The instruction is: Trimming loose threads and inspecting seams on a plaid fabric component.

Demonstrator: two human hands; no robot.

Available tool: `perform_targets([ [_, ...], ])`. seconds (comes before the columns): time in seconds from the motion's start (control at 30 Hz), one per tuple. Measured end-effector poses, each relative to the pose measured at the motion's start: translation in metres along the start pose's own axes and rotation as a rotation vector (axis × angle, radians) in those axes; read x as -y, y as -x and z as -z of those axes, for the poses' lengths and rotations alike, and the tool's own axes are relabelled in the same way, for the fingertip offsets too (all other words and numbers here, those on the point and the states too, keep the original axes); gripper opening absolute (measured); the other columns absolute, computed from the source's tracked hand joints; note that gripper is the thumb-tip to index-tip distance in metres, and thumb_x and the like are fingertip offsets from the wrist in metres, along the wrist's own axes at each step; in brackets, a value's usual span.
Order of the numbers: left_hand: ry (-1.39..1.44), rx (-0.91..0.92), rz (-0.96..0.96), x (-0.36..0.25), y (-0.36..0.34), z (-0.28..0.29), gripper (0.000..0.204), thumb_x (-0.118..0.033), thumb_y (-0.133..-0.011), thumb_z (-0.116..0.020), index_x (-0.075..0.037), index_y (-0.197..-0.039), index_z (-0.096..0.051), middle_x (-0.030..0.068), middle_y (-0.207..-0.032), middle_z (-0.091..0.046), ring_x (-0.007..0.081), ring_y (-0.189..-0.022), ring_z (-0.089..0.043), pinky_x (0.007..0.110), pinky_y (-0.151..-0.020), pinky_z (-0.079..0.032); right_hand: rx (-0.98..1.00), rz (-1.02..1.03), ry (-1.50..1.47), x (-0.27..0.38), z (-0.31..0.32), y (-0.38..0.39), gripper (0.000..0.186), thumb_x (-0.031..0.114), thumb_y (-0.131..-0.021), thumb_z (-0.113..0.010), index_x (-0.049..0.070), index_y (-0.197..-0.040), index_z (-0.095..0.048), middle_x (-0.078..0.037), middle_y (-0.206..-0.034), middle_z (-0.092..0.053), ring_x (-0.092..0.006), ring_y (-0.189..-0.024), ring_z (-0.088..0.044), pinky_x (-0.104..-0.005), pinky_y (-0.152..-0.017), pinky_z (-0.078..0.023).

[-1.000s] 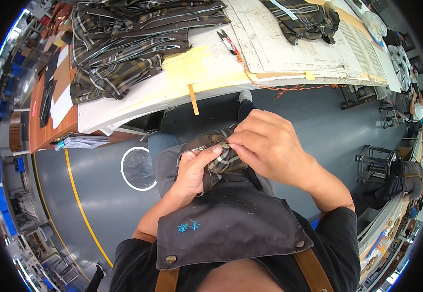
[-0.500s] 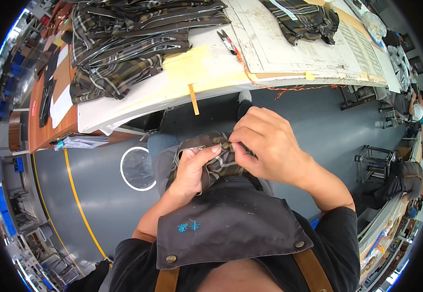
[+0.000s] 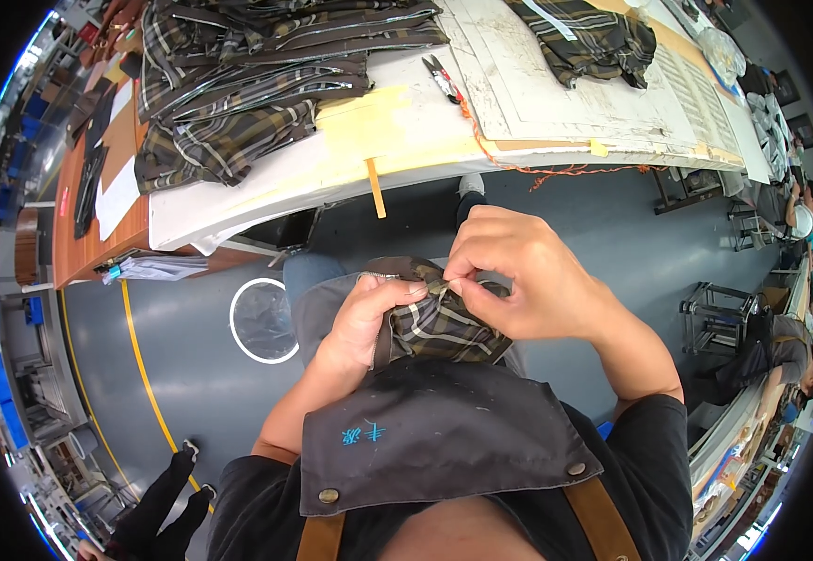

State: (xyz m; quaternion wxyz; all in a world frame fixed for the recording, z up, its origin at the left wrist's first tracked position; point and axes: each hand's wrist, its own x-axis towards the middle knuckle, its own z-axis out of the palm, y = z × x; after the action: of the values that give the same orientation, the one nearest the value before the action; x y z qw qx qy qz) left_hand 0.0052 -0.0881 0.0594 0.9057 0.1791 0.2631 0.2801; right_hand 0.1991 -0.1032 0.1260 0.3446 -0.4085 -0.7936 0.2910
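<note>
A brown plaid garment point(image 3: 448, 329) with a metal zipper along one edge lies bunched over my lap. My left hand point(image 3: 361, 318) grips it from the left, the thumb pressed on top near the zipper. Close beside that thumb, my right hand point(image 3: 530, 273) pinches a small bit of the garment between thumb and forefinger. A pale, thin piece shows at those fingertips, too small to identify. My dark apron point(image 3: 444, 430) lies just below the cloth.
Ahead is a white worktable point(image 3: 266, 201) with stacked plaid garments point(image 3: 257, 84), red-handled snips point(image 3: 444, 79) on an orange cord and another plaid piece point(image 3: 593, 42). A white-rimmed round bin point(image 3: 264, 323) stands left. Another person's legs point(image 3: 165, 496) show lower left; another person point(image 3: 790, 351) is far right.
The garment has shifted in my hands, so more of its plaid shows below my fingers. My right hand still pinches beside my left thumb. A person's legs have come into view at lower left.
</note>
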Motion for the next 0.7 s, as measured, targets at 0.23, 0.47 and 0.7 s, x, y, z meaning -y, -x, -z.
perform_targets([
  [0.23,0.050,0.021,0.033,0.001,0.000,0.003,0.021,-0.005,-0.077,-0.057,0.006,-0.096,-0.058,0.0118,-0.087,-0.064,0.0175,-0.077,-0.063,0.030,-0.069,-0.052,-0.007,-0.036,0.134,0.007,0.002,-0.003,0.015,-0.007,-0.058,-0.062,0.001,-0.068,-0.056,-0.008,-0.069,-0.056,-0.0227,-0.063,-0.052,-0.0306,-0.055,-0.042],
  [0.47,0.154,-0.005,0.003,0.006,-0.002,-0.001,0.028,-0.006,-0.078,-0.056,0.007,-0.103,-0.055,0.0154,-0.094,-0.062,0.0218,-0.083,-0.063,0.033,-0.075,-0.053,-0.130,-0.210,-0.240,0.004,-0.002,0.002,0.011,-0.005,-0.073,-0.061,-0.001,-0.083,-0.063,-0.007,-0.079,-0.059,-0.0140,-0.074,-0.057,-0.0238,-0.062,-0.045],
  [0.7,0.194,0.026,-0.023,0.013,-0.002,0.002,0.041,-0.015,-0.075,-0.060,0.006,-0.109,-0.050,0.0175,-0.100,-0.059,0.0247,-0.090,-0.062,0.037,-0.080,-0.052,-0.117,-0.361,-0.648,-0.008,-0.017,0.006,0.017,-0.002,-0.075,-0.066,-0.001,-0.092,-0.064,-0.006,-0.091,-0.059,-0.0108,-0.081,-0.056,-0.0222,-0.067,-0.046],
])
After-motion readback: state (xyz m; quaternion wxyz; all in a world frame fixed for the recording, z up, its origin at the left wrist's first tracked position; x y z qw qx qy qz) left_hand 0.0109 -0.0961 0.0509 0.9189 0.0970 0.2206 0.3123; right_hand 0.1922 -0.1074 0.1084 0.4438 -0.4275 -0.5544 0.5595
